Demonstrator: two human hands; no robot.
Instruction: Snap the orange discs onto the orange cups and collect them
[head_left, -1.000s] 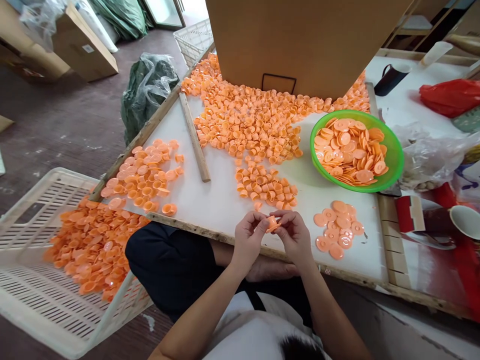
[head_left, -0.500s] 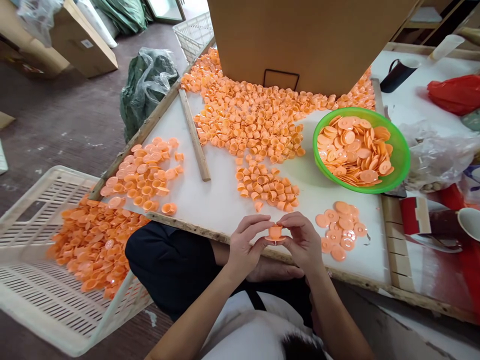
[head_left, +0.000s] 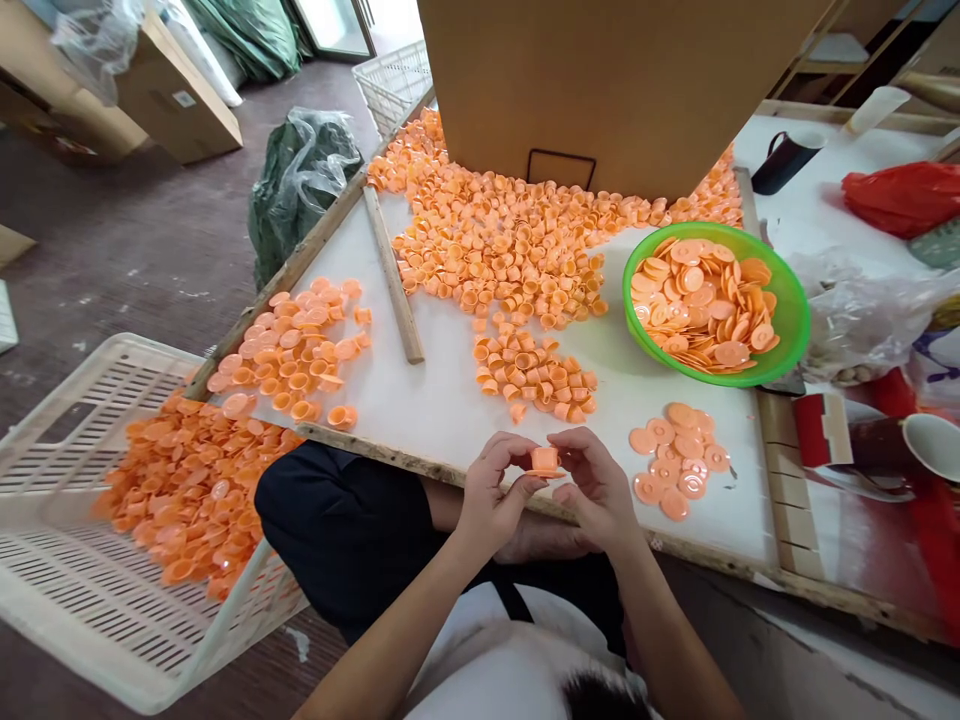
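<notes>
Over the table's near edge, my left hand [head_left: 495,490] pinches a small orange plastic toy cup and saucer [head_left: 544,462], with the cup upright on the saucer. Just to the right, my right hand [head_left: 600,490] has thumb and fingers apart beside the cup; whether a fingertip still brushes it is hard to see. Beyond my hands is a small heap of loose orange cups [head_left: 534,372]. Loose orange saucers [head_left: 681,455] lie to the right of my right hand. On the left of the table are cups joined with saucers [head_left: 296,345].
A green bowl [head_left: 799,345] full of saucers stands at the right. Behind, a large cardboard box [head_left: 615,90] rises from a big pile of cups [head_left: 502,235]. A wooden strip [head_left: 395,280] lies on the tabletop. A white crate [head_left: 67,560] of orange pieces sits at the lower left.
My right thumb and fingers have come away from the cup and saucer, which stay in my left hand and have shifted slightly left. The view has moved a little.
</notes>
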